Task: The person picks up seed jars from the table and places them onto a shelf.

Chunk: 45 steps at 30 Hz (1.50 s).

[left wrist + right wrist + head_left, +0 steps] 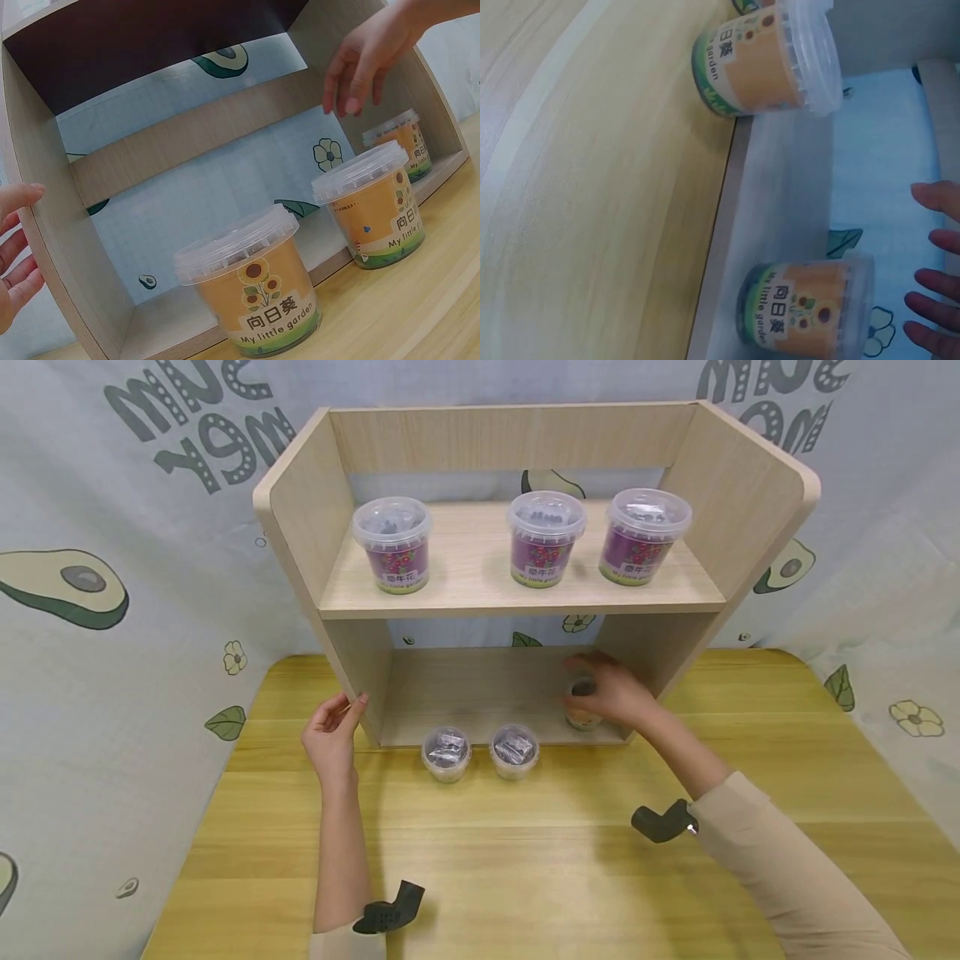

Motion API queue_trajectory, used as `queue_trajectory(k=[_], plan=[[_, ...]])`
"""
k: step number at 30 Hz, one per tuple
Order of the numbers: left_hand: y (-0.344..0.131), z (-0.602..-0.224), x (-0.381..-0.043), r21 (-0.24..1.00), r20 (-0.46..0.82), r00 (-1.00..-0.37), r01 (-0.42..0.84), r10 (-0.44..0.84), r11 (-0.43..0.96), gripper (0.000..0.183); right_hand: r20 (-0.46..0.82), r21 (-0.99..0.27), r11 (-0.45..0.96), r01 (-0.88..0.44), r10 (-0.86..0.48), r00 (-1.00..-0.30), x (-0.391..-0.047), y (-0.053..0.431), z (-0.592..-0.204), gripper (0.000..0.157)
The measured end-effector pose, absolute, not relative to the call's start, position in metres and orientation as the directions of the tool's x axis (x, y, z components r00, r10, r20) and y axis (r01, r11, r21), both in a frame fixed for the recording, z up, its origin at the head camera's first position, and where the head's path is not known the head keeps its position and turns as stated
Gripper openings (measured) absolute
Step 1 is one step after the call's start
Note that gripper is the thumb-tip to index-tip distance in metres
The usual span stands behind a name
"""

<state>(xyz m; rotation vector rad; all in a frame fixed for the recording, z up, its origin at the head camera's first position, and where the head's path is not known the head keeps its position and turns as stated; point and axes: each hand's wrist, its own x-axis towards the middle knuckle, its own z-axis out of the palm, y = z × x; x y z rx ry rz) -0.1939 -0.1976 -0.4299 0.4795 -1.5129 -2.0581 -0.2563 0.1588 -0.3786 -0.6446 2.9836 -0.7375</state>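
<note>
My right hand (611,692) is over a small lidded plastic cup (582,718) at the right end of the wooden shelf's (480,689) lower level. In the right wrist view its fingers (937,281) are spread, apart from the orange-labelled cup (802,307). My left hand (333,731) holds the front edge of the shelf's left side panel, thumb at the edge and fingers along the outside. Two more orange sunflower-labelled cups, the left one (251,285) and the middle one (375,210), stand upright at the lower level's front edge.
On the upper level stand three purple-labelled lidded cups: left (395,547), middle (545,539) and right (643,537). The shelf rests on a yellow wooden table (510,860). A pale cloth (150,668) with avocado prints hangs behind.
</note>
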Motion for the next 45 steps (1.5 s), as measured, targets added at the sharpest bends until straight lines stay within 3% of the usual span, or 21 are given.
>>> queue_trajectory(k=[7, 28, 34, 45], plan=[[-0.196, -0.428, -0.194, 0.949, 0.030, -0.796, 0.213, -0.604, -0.233, 0.015, 0.177, -0.439, 0.795, -0.419, -0.380, -0.908, -0.253, 0.153, -0.369, 0.053], [-0.195, -0.428, -0.195, 0.944, 0.032, -0.805, 0.219, -0.592, -0.248, 0.016, 0.201, -0.475, 0.777, -0.412, -0.360, -0.911, -0.243, 0.139, -0.362, 0.051], [-0.198, -0.428, -0.193, 0.945, 0.017, -0.803, 0.207, -0.596, -0.253, 0.017, 0.151, -0.490, 0.770, -0.409, -0.388, -0.909, -0.236, 0.126, -0.366, 0.054], [-0.198, -0.429, -0.193, 0.947, 0.039, -0.800, 0.221, -0.599, -0.234, 0.018, 0.184, -0.465, 0.720, -0.515, -0.490, -0.852, -0.228, 0.111, -0.377, 0.058]])
